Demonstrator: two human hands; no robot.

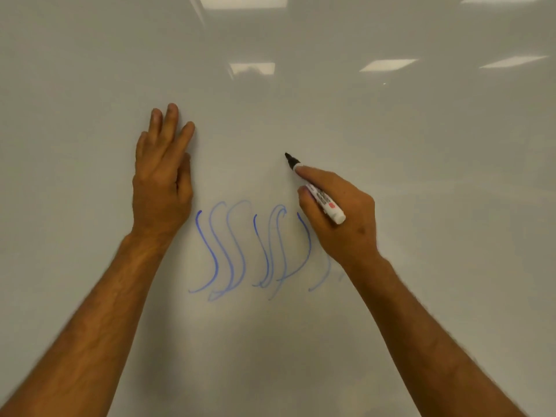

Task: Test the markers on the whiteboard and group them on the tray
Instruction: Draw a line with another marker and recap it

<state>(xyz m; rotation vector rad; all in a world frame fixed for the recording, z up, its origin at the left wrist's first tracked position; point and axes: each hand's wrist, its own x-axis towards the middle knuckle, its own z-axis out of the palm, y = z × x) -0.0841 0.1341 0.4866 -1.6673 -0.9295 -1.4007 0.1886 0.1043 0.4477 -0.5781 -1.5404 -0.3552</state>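
Whiteboard (391, 145): right hand (340, 218) w/ marker (323, 200).

The left hand (162, 173) lies flat, fingers straight, on the whiteboard (391, 130) at centre left. The right hand (340, 218) grips an uncapped marker (319, 194), black tip up-left. Blue strokes (240, 251) curve between the hands.

Rectangular ceiling lights (252, 68) show as pale reflections well above and beyond both hands. One bright panel (240, 1) sits at the top edge, another (388, 65) lies up and to the right of the right hand, and a fainter one (513, 62) is farther right. A dim, blurred shadowy reflection (255, 85) sits between them.
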